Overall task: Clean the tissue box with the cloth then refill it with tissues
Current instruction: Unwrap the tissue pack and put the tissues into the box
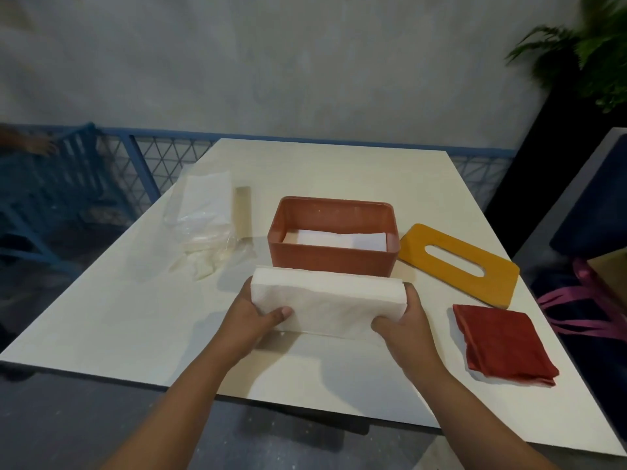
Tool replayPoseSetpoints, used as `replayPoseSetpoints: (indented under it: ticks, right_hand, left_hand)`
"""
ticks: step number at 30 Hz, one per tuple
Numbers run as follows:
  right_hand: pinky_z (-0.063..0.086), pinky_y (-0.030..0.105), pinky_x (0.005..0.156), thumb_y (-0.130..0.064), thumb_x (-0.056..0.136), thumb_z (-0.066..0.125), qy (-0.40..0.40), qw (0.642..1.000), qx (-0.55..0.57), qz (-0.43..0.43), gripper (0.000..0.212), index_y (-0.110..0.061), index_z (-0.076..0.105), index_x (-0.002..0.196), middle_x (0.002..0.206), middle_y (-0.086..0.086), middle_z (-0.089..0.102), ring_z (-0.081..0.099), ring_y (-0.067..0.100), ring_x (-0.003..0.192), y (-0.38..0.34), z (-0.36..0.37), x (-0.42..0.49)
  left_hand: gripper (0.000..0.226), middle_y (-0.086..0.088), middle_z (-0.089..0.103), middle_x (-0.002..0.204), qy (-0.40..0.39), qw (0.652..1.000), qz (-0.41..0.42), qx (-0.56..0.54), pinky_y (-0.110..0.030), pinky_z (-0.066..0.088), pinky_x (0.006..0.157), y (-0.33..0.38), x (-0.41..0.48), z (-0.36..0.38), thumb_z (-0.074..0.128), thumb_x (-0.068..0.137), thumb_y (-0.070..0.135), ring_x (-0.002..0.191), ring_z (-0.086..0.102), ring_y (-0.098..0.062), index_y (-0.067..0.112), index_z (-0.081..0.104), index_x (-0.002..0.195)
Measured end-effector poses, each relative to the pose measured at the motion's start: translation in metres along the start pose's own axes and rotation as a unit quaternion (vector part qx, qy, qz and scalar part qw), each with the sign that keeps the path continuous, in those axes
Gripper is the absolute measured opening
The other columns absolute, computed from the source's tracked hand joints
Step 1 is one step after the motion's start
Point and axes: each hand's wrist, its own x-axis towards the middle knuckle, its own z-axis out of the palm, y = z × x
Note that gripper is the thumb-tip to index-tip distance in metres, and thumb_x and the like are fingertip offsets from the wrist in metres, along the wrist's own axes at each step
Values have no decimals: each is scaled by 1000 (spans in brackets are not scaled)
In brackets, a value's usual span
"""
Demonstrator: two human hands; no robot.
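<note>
A terracotta tissue box (330,257) stands open in the middle of the table, with some white tissues lying at its bottom. Just in front of it I hold a thick white stack of tissues (327,301) between both hands. My left hand (256,315) grips its left end, thumb over the front face. My right hand (403,322) grips its right end. The yellow lid (458,266) with its slot lies flat to the right of the box. The folded red cloth (502,342) rests on the table near the right edge, apart from my hands.
Crumpled clear plastic wrapping (200,225) and a tan cardboard strip (242,212) lie at the left of the white table (135,327). A blue mesh railing runs behind. Dark seating with pink straps (576,307) and a plant stand to the right.
</note>
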Motion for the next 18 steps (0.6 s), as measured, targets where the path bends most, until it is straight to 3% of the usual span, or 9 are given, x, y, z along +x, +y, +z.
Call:
replayPoseSetpoints:
  ticks: [5,8,11,14,18]
  right_hand:
    - [51,30,85,1,77,70,-7,1000,-9,-2,46,-28,53,108,105,-13,63,61,6,93,3,-13,-2]
    - [55,27,74,12,72,70,-5,998,67,-16,40,-19,61,95,94,-1,70,67,16,87,-15,-25,4]
    - [53,27,70,13,71,69,16,993,107,-46,34,-7,61,97,89,6,70,67,17,78,-52,-34,24]
    - [51,29,65,2,70,77,75,994,61,-51,50,-10,48,109,84,6,64,63,18,75,-89,-37,51]
    - [39,21,53,-9,71,80,115,991,-55,-29,52,-15,42,106,85,3,54,54,16,73,-115,-30,86]
  left_hand:
    - [48,13,59,100,14,1000,15,-2,-21,48,69,3,-5,-3,74,76,16,94,57,-12,29,47,113]
    - [33,12,65,98,15,998,50,-42,-16,51,65,26,-4,-10,69,79,12,89,62,-6,30,55,103]
    - [26,6,67,101,35,993,89,-65,-23,52,72,61,9,-16,66,83,13,92,65,-15,21,57,106]
    - [40,-2,65,103,99,987,122,-39,-31,53,76,98,34,-13,72,78,13,93,62,-20,16,52,113]
    - [59,-4,56,98,148,975,129,102,-31,48,72,130,67,-1,74,77,19,85,55,-21,19,39,125]
